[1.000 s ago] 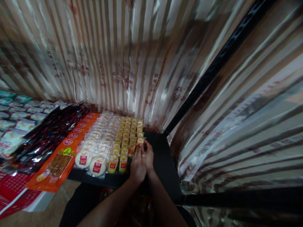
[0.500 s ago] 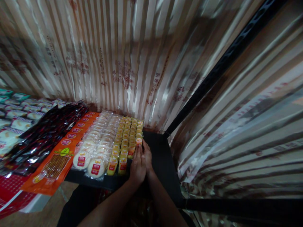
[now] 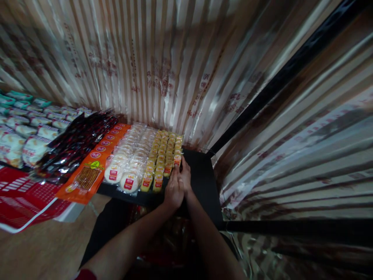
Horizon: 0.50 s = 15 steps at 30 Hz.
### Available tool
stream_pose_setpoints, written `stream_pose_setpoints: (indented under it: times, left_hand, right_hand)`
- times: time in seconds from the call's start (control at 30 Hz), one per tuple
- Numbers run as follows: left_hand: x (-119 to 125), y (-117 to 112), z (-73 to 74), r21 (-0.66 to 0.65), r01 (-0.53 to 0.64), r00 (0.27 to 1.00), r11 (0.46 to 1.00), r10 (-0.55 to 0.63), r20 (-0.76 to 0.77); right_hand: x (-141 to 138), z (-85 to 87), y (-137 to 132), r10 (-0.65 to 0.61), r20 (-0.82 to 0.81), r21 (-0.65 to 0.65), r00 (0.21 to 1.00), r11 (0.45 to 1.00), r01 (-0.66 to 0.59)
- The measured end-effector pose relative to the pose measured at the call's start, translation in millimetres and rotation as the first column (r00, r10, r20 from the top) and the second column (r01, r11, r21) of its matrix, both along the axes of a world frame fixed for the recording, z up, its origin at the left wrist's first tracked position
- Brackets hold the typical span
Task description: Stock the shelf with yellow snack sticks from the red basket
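My left hand (image 3: pixel 174 189) and my right hand (image 3: pixel 185 175) are close together at the front of the rightmost row of small yellow snack packets (image 3: pixel 161 159). Between their fingertips is the front snack packet (image 3: pixel 177 160), which has a red and white label. The left fingers press at its near end, while the right fingers lie along its right side. Part of the packet is hidden behind the fingers. Left of it, further rows of yellow packets stand upright, and clear-wrapped round white crackers (image 3: pixel 129 182) are lined up beside them.
The packets stand on a black shelf (image 3: pixel 203 175) with a slanting black post (image 3: pixel 247 112). Further left are an orange snack bag (image 3: pixel 87 171), dark shiny packets (image 3: pixel 75 144) and white packets (image 3: pixel 35 151). A red basket (image 3: pixel 26 194) is below. Striped plastic sheeting (image 3: pixel 163 50) hangs behind.
The view has shifted, so the shelf and goods appear slightly higher and further right. Both hands stay together at the front packet of the rightmost row.
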<state>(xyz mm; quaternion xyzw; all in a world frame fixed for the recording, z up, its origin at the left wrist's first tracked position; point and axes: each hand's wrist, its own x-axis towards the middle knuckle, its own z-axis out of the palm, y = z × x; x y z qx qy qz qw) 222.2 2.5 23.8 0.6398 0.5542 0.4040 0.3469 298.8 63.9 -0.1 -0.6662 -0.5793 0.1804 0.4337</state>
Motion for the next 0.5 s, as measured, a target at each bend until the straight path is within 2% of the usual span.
stream_pose_setpoints:
  times: [0.1,0.17,0.27,0.3,0.37,0.43,0.5]
  left_hand:
    - [-15,-23,4.3,0.043,-0.003,0.999,0.999,0.001,0.033]
    - [-31,-48,3.2,0.044,0.001,0.998,0.999,-0.004,0.059]
    - [-61,-93,-10.9,-0.067,0.088,0.995,0.994,-0.086,0.041]
    - [-72,-106,-18.5,-0.119,0.122,0.993,0.985,-0.120,0.020]
    - [-92,-123,-35.4,-0.252,0.065,0.994,0.966,-0.085,-0.069]
    - [-108,-127,-51.4,-0.416,-0.055,0.986,0.908,-0.018,-0.168]
    - [-119,-118,-64.3,-0.537,-0.188,0.966,0.823,0.056,-0.253]
  right_hand:
    - [-7,11.7,-10,-0.081,-0.059,0.016,0.995,0.996,0.082]
    - [-13,21.0,-28,-0.141,-0.107,0.048,0.984,0.988,0.147]
    - [-23,30.0,-77,-0.169,-0.233,0.109,0.958,0.974,0.199]
    - [-28,30.0,-97,-0.143,-0.265,0.125,0.954,0.975,0.181]
    - [-37,24.2,-140,-0.052,-0.254,0.112,0.966,0.990,0.083]
    - [-48,11.9,-178,0.145,-0.145,0.034,0.979,0.989,-0.141]
    - [-61,-4.8,-203,0.345,-0.069,-0.100,0.936,0.931,-0.351]
